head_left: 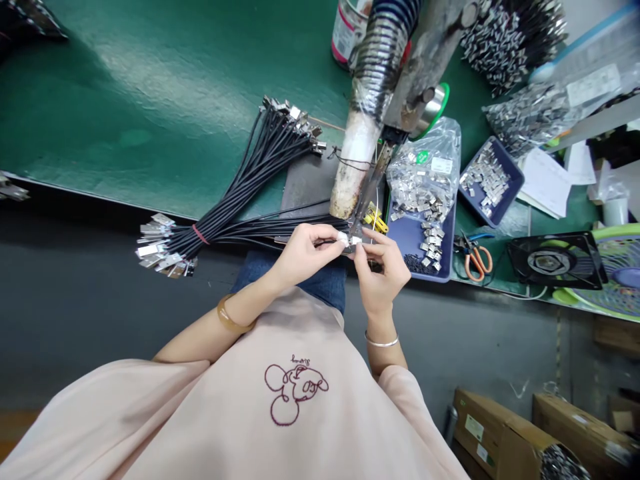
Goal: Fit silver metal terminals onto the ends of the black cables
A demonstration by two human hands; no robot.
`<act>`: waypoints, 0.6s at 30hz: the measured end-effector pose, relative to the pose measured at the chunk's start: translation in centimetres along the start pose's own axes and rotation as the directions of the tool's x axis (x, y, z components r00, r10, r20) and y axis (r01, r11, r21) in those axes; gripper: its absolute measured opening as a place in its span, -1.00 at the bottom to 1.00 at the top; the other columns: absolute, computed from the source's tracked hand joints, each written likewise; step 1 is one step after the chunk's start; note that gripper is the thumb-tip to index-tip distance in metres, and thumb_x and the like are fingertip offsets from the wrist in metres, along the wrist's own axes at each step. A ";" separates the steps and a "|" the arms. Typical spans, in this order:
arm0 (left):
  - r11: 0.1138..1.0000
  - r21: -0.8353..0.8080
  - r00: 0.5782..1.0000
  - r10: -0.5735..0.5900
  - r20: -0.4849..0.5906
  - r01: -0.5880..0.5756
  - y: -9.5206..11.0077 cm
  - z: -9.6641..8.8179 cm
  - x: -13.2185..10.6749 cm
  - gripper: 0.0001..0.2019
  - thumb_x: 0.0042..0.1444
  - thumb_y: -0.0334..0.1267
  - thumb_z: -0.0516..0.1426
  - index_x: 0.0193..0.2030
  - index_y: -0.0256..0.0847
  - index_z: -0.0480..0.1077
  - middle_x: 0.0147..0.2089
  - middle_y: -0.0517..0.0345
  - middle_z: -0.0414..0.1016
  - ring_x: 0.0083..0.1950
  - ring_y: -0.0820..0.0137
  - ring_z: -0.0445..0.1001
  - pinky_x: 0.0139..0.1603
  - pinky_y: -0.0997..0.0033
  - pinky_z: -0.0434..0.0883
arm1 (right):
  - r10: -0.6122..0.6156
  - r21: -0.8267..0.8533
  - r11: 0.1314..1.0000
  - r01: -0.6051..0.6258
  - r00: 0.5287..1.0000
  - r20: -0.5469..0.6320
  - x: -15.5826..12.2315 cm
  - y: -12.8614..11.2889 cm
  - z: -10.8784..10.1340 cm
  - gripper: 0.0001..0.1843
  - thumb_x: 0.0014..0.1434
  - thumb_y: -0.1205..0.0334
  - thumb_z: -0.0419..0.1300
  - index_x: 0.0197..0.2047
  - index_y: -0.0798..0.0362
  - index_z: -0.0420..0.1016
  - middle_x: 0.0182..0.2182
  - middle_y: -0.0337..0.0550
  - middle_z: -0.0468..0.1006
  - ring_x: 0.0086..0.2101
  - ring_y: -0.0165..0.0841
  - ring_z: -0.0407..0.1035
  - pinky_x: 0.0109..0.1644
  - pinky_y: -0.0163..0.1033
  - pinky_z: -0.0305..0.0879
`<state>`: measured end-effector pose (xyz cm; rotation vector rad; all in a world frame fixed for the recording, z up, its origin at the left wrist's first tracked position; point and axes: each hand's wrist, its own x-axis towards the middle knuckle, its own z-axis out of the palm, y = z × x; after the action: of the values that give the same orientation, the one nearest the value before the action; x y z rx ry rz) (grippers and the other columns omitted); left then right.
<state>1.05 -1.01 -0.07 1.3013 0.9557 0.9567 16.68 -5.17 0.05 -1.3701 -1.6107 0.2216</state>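
My left hand (313,252) is closed in a pinch, with something white at its fingertips; what lies between them is hidden. Beside it, the thumb and forefinger of my right hand (384,268) pinch a small metal connector shell (355,240). Just above the fingertips is the lower end of a soldering iron (371,179), next to a taped fume hose (354,157). Black cables (270,229) stretch leftward from behind my left hand. A bundle of black cables (233,193) with metal connectors at both ends lies there, tied by a red band (201,234).
A blue tray (447,257) with a bag of metal shells (425,163) is right of my hands. Beyond stand a smaller tray (517,179), orange-handled pliers (479,262) and a black fan (555,260). A solder spool (434,110) and a can (345,30) sit behind the iron.
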 end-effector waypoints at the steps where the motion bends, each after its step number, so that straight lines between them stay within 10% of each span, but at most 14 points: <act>1: 0.999 0.022 1.000 0.024 -0.009 -0.024 0.0 0.0 -0.1 -0.84 0.10 -0.30 0.19 -0.42 -0.32 0.53 -0.47 0.18 0.39 -0.44 0.51 0.29 -0.42 0.50 0.22 | 0.078 0.053 0.995 -0.080 0.996 0.038 0.1 -0.1 0.0 -0.93 0.24 0.32 0.25 -0.31 -0.02 0.49 -0.17 -0.15 0.67 -0.25 -0.37 0.60 -0.27 -0.27 0.58; 5: 0.998 0.043 0.998 0.057 -0.037 -0.056 0.0 0.0 -0.4 -0.86 0.12 -0.29 0.19 -0.38 -0.30 0.54 -0.43 0.17 0.40 -0.44 0.51 0.29 -0.43 0.52 0.21 | 0.218 0.167 0.957 -0.239 0.966 0.136 0.3 -0.6 -0.2 -0.91 0.23 0.27 0.26 -0.34 0.00 0.48 -0.21 -0.18 0.64 -0.26 -0.39 0.59 -0.21 -0.26 0.60; 18: 0.989 0.095 0.992 0.120 -0.049 -0.115 -0.1 0.0 -0.4 -0.81 0.14 -0.30 0.16 -0.45 -0.32 0.47 -0.50 0.26 0.23 -0.50 0.57 0.13 -0.50 0.54 0.10 | 0.099 0.058 0.993 -0.106 0.989 0.113 0.5 -0.8 -0.2 -0.91 0.21 0.32 0.27 -0.35 0.01 0.51 -0.23 -0.17 0.64 -0.25 -0.39 0.55 -0.26 -0.30 0.53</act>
<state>0.91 -1.34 -0.16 1.4279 0.9834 1.0544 16.36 -5.11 1.01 -1.4140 -1.6099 0.4131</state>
